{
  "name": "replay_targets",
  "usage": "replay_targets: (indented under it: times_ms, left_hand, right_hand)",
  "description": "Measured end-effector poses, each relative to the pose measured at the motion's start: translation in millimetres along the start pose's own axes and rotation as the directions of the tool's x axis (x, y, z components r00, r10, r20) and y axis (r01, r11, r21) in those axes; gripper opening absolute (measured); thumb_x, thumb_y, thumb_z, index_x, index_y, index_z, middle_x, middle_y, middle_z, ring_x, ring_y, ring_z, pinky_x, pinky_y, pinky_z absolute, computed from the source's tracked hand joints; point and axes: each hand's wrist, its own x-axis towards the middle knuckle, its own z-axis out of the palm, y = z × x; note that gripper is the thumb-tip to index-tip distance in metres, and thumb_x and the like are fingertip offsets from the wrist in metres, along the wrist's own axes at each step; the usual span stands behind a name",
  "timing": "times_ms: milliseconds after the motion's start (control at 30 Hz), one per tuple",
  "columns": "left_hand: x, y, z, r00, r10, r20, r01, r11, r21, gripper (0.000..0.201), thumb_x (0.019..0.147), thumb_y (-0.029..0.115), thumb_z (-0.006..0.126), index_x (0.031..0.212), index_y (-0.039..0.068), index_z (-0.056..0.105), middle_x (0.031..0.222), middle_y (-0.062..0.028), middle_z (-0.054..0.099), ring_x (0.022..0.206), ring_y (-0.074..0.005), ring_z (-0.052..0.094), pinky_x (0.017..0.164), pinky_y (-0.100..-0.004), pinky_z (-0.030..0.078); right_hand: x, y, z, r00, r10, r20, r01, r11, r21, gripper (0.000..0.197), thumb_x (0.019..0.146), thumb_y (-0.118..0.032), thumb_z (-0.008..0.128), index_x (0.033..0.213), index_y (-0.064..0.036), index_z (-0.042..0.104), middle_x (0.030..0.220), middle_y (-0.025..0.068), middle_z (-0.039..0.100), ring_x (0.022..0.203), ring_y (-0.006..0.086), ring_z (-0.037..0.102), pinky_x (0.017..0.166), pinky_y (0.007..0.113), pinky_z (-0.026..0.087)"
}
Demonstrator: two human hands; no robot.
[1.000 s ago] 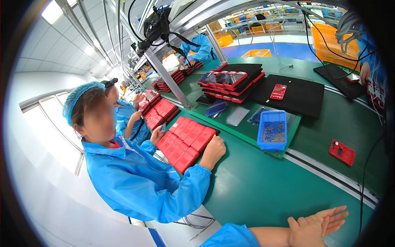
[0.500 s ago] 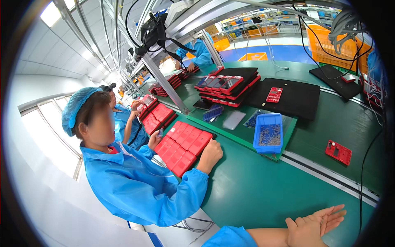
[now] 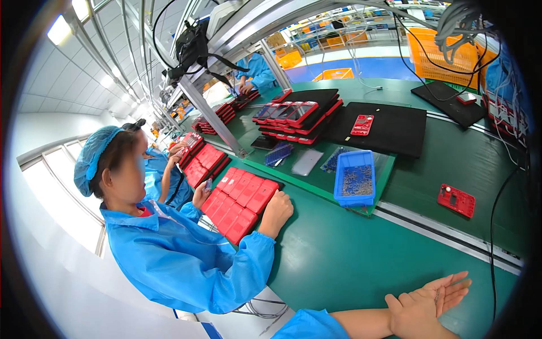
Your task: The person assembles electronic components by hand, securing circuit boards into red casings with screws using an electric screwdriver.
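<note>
At the lower right, my left hand (image 3: pixel 451 291) is held palm up over the green bench, its fingers stretched out to the right. Tiny greyish pieces (image 3: pixel 437 296) that look like screws lie in its palm. My right hand (image 3: pixel 415 315) comes up from the lower edge and lies across the left wrist and palm. The right fingers are curled, and their tips are partly hidden against the palm. Farther off, a blue bin (image 3: pixel 355 195) holds many small screws. A red plastic housing (image 3: pixel 456 201) lies alone on the dark green surface beyond the metal rail.
To the left, a co-worker in blue holds a tray of red housings (image 3: pixel 230 210). Stacked trays of red-framed devices (image 3: pixel 293 116) stand farther back beside a black mat (image 3: pixel 389 141). A metal post (image 3: pixel 209 116) rises from the bench. A black cable (image 3: pixel 492 243) hangs at the right.
The whole view has shifted slightly, so the bench and trays sit farther left. My hands stay together, a little higher in the picture. The co-worker still holds the tray.
</note>
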Motion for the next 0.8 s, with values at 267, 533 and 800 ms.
replay_targets:
  times_ms: [267,533,800]
  left_hand:
    - [5,-1,-21,0.993,0.105,-0.056,-0.108,0.993,-0.052,0.037,0.088,0.019,0.046,0.122,0.006,0.042,0.117,-0.0118,0.050,0.102,-0.0225,0.053,0.086,-0.0301,0.047]
    - [-2,-1,-3,0.991,0.085,-0.107,-0.098,0.987,-0.125,0.032,0.090,0.019,0.041,0.118,0.004,0.045,0.111,-0.0145,0.054,0.098,-0.0267,0.056,0.083,-0.0343,0.050]
    - [4,-4,-5,0.990,0.051,-0.130,-0.065,0.992,-0.110,0.030,0.090,0.018,0.041,0.116,0.004,0.046,0.110,-0.0130,0.055,0.097,-0.0260,0.056,0.083,-0.0336,0.049]
  right_hand:
    - [5,9,1,0.994,-0.090,0.060,0.088,0.996,0.033,0.011,0.064,-0.017,0.055,0.070,-0.0074,0.053,0.054,0.0051,0.051,0.049,0.0203,0.054,0.048,0.033,0.041]
    - [-11,1,3,0.997,0.051,-0.057,-0.051,0.999,0.000,0.012,0.069,-0.018,0.047,0.069,-0.0076,0.052,0.061,0.0068,0.051,0.058,0.0187,0.053,0.056,0.032,0.040]
    - [-17,4,4,0.992,0.094,-0.080,-0.093,0.996,0.014,0.013,0.070,-0.019,0.045,0.067,-0.0078,0.051,0.062,0.0079,0.051,0.060,0.0189,0.053,0.059,0.032,0.040]
